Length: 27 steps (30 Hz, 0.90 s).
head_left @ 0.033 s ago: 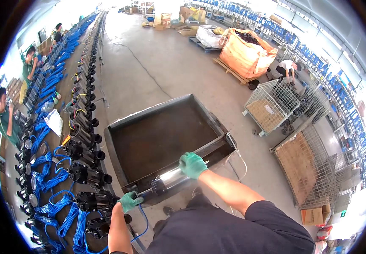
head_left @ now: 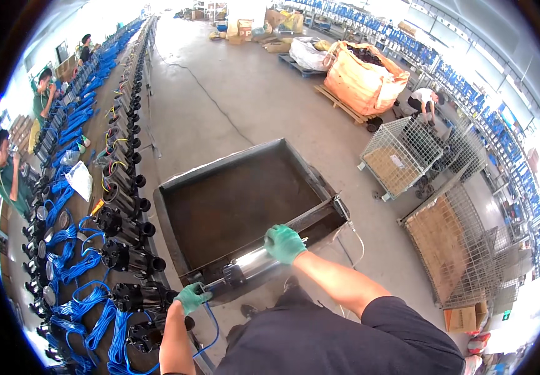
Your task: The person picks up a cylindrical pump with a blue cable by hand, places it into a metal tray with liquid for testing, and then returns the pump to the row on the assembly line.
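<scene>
My right hand, in a green glove, is closed over the far end of a shiny silver metal cylinder. The cylinder lies across the near edge of a dark, shallow metal tank; its left end has a black ribbed part. Beside that end, my left hand, gloved in green too, is closed. A small bent metal piece sticks out at its fingers, but what exactly they grip is hidden. A blue cable or hose runs from near this hand down toward the bench.
On my left, a long bench carries rows of black-ended cylinders and coiled blue cables. People stand beyond it. At right are wire cages, a cardboard box and an orange bulk bag on a pallet.
</scene>
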### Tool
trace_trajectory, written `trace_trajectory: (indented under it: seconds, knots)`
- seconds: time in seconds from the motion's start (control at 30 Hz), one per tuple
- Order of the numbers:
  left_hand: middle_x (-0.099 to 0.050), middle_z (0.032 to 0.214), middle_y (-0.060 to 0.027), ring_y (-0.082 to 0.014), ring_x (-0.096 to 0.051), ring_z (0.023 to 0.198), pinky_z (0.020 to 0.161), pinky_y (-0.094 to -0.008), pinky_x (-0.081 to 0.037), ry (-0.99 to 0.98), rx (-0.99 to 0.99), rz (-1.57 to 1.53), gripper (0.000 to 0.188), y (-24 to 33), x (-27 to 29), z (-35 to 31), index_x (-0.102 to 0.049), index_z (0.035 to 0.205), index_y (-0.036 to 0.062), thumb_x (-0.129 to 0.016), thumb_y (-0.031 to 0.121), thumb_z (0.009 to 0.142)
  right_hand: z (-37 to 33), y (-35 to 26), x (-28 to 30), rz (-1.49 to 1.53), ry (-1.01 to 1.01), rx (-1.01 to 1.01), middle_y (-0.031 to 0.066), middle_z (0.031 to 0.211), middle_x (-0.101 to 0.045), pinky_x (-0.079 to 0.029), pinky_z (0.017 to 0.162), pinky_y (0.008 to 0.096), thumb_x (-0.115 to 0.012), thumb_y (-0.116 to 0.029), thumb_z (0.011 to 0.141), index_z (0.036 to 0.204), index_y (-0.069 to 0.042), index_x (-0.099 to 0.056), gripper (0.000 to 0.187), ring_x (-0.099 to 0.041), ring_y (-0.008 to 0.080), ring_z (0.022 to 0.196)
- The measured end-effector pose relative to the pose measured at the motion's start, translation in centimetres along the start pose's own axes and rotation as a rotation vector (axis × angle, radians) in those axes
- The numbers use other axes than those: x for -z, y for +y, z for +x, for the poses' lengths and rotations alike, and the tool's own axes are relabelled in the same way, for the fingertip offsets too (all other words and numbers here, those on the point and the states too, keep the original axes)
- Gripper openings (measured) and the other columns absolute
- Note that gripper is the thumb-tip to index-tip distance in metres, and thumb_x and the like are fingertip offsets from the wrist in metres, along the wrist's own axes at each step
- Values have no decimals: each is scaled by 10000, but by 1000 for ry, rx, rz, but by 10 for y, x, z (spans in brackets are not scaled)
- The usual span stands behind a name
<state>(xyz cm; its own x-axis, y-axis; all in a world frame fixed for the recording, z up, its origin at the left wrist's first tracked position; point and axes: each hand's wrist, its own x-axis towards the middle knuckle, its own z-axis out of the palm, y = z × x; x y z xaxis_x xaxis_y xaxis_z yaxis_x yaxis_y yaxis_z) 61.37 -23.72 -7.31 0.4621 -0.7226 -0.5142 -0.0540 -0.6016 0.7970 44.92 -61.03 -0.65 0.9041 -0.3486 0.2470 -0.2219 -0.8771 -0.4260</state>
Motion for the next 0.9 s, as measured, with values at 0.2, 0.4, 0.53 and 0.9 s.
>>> trace_trajectory:
  seconds: [0.2, 0.4, 0.53, 0.9]
  knots:
    - [-725, 822, -143, -356, -675, 747, 701, -450, -509, 369, -43, 452, 283, -12, -32, -4, -693, 998, 93, -837, 283, 845, -5, -2, -1, 17, -9, -5, 156, 901, -682, -540, 856, 484, -631, -204, 905, 859, -70, -690, 154, -656, 369, 913]
    - [-735, 926, -207, -443, -695, 904, 787, -550, -542, 293, 65, 730, 486, -4, -21, -6, -675, 1076, 122, -738, 554, 860, -4, 7, -13, -15, 62, 43, 168, 885, -671, -542, 829, 491, -638, -208, 892, 834, -72, -656, 149, -652, 378, 896]
    - [-704, 778, -189, -440, -691, 803, 680, -550, -514, 470, 13, 820, 440, -11, -33, 0, -596, 865, 92, -763, 499, 868, 2, 5, -7, -5, 57, 64, 171, 872, -668, -548, 806, 497, -651, -192, 869, 825, -72, -648, 128, -652, 385, 863]
    - [-703, 782, -36, -111, -521, 558, 500, -283, -387, 58, 553, -709, 367, 25, -11, -11, -698, 974, 96, -732, 461, 958, 2, 10, -7, 26, 2, 35, 142, 893, -677, -539, 834, 474, -647, -201, 876, 838, -70, -673, 139, -651, 351, 897]
